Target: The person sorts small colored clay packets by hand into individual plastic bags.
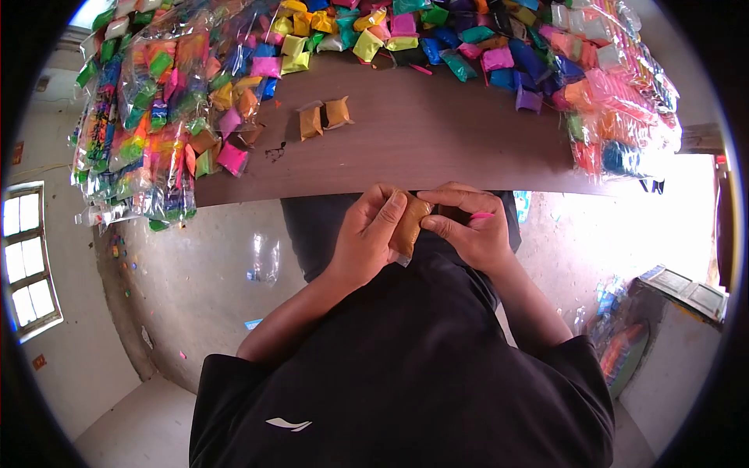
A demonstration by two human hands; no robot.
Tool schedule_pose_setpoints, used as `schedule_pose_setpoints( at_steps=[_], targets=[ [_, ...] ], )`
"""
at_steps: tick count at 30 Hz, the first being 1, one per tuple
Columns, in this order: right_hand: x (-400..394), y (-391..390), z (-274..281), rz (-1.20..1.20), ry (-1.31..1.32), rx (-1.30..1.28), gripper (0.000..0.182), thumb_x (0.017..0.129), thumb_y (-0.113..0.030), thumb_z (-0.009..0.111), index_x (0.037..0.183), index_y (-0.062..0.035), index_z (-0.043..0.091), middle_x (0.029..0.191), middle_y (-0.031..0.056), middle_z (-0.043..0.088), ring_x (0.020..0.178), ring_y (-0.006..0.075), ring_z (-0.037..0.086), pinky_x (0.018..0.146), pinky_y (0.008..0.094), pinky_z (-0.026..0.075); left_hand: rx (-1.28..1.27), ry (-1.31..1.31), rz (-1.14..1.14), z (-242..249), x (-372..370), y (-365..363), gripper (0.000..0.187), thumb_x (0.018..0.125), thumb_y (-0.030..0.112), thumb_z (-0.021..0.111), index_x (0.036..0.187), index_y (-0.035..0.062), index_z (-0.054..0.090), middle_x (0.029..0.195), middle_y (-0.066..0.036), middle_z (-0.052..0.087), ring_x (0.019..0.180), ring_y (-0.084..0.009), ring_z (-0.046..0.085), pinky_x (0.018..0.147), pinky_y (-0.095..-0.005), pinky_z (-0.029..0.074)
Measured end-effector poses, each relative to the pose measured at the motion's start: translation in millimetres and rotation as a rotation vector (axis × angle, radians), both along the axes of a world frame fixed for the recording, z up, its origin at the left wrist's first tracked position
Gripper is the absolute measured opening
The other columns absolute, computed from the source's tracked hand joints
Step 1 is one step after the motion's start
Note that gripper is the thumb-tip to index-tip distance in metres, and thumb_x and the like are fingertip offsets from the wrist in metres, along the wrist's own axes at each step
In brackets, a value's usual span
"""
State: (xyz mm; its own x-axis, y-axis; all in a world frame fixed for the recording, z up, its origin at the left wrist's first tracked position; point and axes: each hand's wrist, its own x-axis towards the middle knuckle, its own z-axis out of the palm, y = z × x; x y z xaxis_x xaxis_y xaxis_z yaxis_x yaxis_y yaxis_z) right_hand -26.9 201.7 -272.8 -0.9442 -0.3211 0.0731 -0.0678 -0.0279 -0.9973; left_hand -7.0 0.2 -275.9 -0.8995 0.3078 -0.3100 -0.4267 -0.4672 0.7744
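A brown packet (pixel 411 228) in clear wrapping is held upright, slightly tilted, between both hands just off the table's front edge. My left hand (pixel 368 234) is closed on its left side, the thumb lying along the upper part. The fingers of my right hand (pixel 468 226) pinch the packet's upper right edge; something pink circles one finger. Two similar orange-brown packets, one on the left (pixel 310 122) and one on the right (pixel 338 113), lie side by side on the brown table (pixel 437 140).
Heaps of small colourful packets (pixel 374 35) line the table's back. Clear bags of coloured packets stand at the left (pixel 156 101) and right (pixel 616 101) ends. A small dark mark (pixel 275 151) shows on the tabletop. Litter dots the floor (pixel 211 288).
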Motion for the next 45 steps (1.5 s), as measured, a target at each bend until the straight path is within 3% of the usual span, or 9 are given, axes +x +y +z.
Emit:
schedule_pose_setpoints(
  at_steps=[12, 16, 17, 21, 23, 30, 34, 41, 45],
  targets=[
    [3, 3, -3, -0.046, 0.174, 0.122, 0.015, 0.084, -0.002, 0.083, 0.095, 0.0014, 0.075, 0.089, 0.0097, 0.075, 0.082, 0.0163, 0.070, 0.074, 0.0273, 0.055, 0.012, -0.053, -0.189, 15, -6, -8, 0.031, 0.112, 0.028, 0.047, 0.130, 0.0041, 0.054, 0.094, -0.001, 0.063, 0.067, -0.0026, 0.057, 0.045, -0.0176, 0.038],
    [15, -4, -5, -0.133, -0.098, -0.091, 0.013, 0.089, -0.004, 0.080, 0.098, 0.0010, 0.074, 0.096, 0.0085, 0.074, 0.086, 0.0156, 0.070, 0.079, 0.0269, 0.054, -0.033, -0.058, -0.155, 19, -6, -7, 0.030, 0.111, 0.026, 0.050, 0.132, 0.0042, 0.053, 0.096, -0.002, 0.063, 0.067, -0.0012, 0.055, 0.047, -0.0173, 0.037],
    [17, -6, -6, -0.167, -0.300, -0.316, 0.013, 0.091, -0.005, 0.079, 0.101, 0.0009, 0.073, 0.099, 0.0079, 0.074, 0.089, 0.0151, 0.069, 0.081, 0.0267, 0.053, -0.232, 0.104, -0.097, 19, -3, -3, 0.028, 0.109, 0.025, 0.055, 0.129, 0.0041, 0.055, 0.097, -0.004, 0.066, 0.070, -0.0036, 0.058, 0.053, -0.0192, 0.042],
    [15, -2, -4, -0.144, -0.368, -0.162, 0.010, 0.092, -0.002, 0.075, 0.101, 0.0011, 0.072, 0.097, 0.0076, 0.072, 0.090, 0.0110, 0.067, 0.081, 0.0239, 0.051, -0.758, 0.643, -0.037, 7, 1, 2, 0.030, 0.104, 0.023, 0.067, 0.122, 0.0012, 0.058, 0.098, -0.007, 0.070, 0.084, -0.0092, 0.065, 0.074, -0.0258, 0.053],
    [12, 0, -4, -0.159, -0.008, 0.063, 0.013, 0.093, -0.003, 0.075, 0.104, 0.0008, 0.071, 0.100, 0.0054, 0.070, 0.093, 0.0086, 0.064, 0.082, 0.0249, 0.050, -0.681, 0.541, -0.019, 1, 4, 7, 0.032, 0.102, 0.026, 0.069, 0.117, 0.0000, 0.060, 0.094, -0.008, 0.071, 0.086, -0.0120, 0.066, 0.079, -0.0290, 0.054],
    [16, -9, 3, -0.176, -0.200, -0.214, 0.018, 0.088, -0.006, 0.081, 0.102, -0.0008, 0.071, 0.097, 0.0030, 0.068, 0.083, 0.0072, 0.060, 0.076, 0.0228, 0.048, -0.721, 0.614, -0.004, -2, 4, 12, 0.021, 0.095, 0.004, 0.073, 0.112, 0.0012, 0.060, 0.096, -0.013, 0.073, 0.087, -0.0225, 0.074, 0.076, -0.0305, 0.055],
    [10, 1, 7, -0.112, -0.187, 0.076, 0.016, 0.087, -0.008, 0.083, 0.098, -0.0004, 0.073, 0.096, 0.0012, 0.068, 0.079, 0.0052, 0.058, 0.072, 0.0222, 0.047, -0.909, 0.811, 0.015, 0, 2, 5, 0.027, 0.091, -0.001, 0.076, 0.113, 0.0025, 0.061, 0.095, -0.015, 0.073, 0.084, -0.0282, 0.075, 0.073, -0.0321, 0.057],
    [10, -3, 15, -0.125, -0.086, 0.123, 0.006, 0.093, -0.004, 0.074, 0.095, 0.0014, 0.073, 0.090, 0.0028, 0.070, 0.079, 0.0071, 0.063, 0.072, 0.0236, 0.050, -0.729, 0.772, 0.070, -13, 8, 4, 0.025, 0.095, 0.007, 0.075, 0.114, 0.0008, 0.060, 0.095, -0.010, 0.073, 0.084, -0.0148, 0.072, 0.074, -0.0276, 0.056],
    [11, -4, 4, -0.303, -0.125, -0.062, 0.006, 0.095, -0.002, 0.070, 0.097, 0.0030, 0.072, 0.089, 0.0041, 0.070, 0.080, 0.0081, 0.064, 0.073, 0.0235, 0.051, -0.386, 0.400, 0.116, -8, 10, 9, 0.023, 0.104, 0.017, 0.065, 0.115, -0.0009, 0.057, 0.097, -0.005, 0.069, 0.082, -0.0080, 0.065, 0.073, -0.0242, 0.053]
  ],
)
